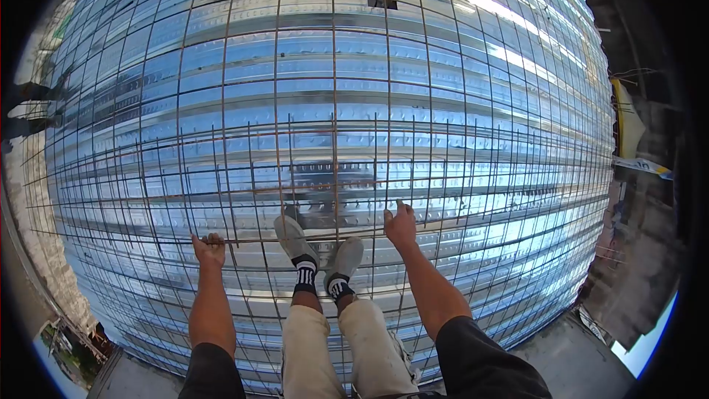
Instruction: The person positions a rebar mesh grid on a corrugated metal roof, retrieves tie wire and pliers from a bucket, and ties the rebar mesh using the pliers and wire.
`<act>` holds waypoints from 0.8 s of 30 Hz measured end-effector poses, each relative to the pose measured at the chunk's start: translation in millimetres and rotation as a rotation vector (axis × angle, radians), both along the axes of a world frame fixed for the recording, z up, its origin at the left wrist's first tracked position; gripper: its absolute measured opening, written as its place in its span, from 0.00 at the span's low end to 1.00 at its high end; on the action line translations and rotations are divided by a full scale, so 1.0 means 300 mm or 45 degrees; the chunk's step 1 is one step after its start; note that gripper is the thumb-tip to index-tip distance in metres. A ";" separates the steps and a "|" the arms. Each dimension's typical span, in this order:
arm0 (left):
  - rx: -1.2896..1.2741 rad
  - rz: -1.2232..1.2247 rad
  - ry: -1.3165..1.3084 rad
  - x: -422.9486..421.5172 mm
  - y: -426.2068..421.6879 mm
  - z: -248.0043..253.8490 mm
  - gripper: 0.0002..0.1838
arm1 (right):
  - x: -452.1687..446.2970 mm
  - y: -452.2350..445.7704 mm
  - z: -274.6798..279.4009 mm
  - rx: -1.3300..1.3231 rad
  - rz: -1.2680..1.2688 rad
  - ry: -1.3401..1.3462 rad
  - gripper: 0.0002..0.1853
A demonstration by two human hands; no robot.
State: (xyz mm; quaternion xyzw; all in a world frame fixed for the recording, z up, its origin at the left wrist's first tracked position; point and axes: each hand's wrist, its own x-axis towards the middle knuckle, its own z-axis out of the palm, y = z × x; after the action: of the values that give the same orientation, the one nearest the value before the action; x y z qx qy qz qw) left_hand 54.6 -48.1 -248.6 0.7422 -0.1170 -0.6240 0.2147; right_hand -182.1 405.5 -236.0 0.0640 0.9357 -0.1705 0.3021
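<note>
A wire mesh of thin rusty bars (334, 66) lies over shiny corrugated metal decking (310, 74). My left hand (210, 250) is closed round the mesh near a crossing, left of my feet. On the other side, my right hand (400, 225) grips the mesh with its fingers curled over a bar. Between the two hands a brownish bar runs across, just in front of my grey shoes (298, 240). The bars under my fingers are partly hidden.
Bent dark bars rise from a small dark opening (382, 2) in the decking ahead. A person's legs and shoe (29, 110) show at the far left. At the right edge lie a yellow object (628, 120) and rubble. Closely spaced bars overlap around my feet.
</note>
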 end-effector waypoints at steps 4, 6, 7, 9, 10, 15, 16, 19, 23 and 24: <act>0.162 -0.168 0.030 -0.030 0.090 0.073 0.34 | 0.114 0.104 -0.036 -0.052 0.006 -0.148 0.30; 0.024 -0.257 0.005 -0.054 0.169 0.120 0.38 | 0.150 0.146 -0.015 -0.087 -0.028 -0.161 0.29; 0.099 -0.417 0.065 -0.030 0.164 0.113 0.40 | 0.154 0.152 -0.024 -0.110 -0.020 -0.155 0.28; 0.222 -0.440 -0.031 -0.010 0.236 0.170 0.40 | 0.182 0.187 -0.021 -0.097 -0.039 -0.121 0.27; 0.248 -0.515 -0.044 0.009 0.256 0.188 0.40 | 0.190 0.204 -0.025 -0.105 -0.069 -0.149 0.26; 0.405 -0.698 -0.178 0.203 0.417 0.351 0.38 | 0.253 0.294 0.125 -0.071 -0.198 -0.249 0.24; 0.428 -0.736 -0.199 0.235 0.439 0.393 0.36 | 0.262 0.309 0.151 -0.085 -0.210 -0.251 0.23; 0.490 -0.845 -0.283 0.326 0.485 0.501 0.32 | 0.306 0.350 0.205 -0.123 -0.251 -0.247 0.22; 0.547 -1.035 -0.348 0.390 0.525 0.650 0.32 | 0.398 0.402 0.261 -0.142 -0.300 -0.221 0.20; 0.556 -1.093 -0.346 0.391 0.533 0.701 0.33 | 0.424 0.412 0.277 -0.145 -0.308 -0.222 0.19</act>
State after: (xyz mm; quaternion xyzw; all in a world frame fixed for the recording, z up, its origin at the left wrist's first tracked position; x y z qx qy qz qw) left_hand 172.0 111.7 -38.4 0.7294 -0.3055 -0.5636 -0.2389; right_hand -54.8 529.0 -153.1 0.1736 0.8803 -0.2520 0.3625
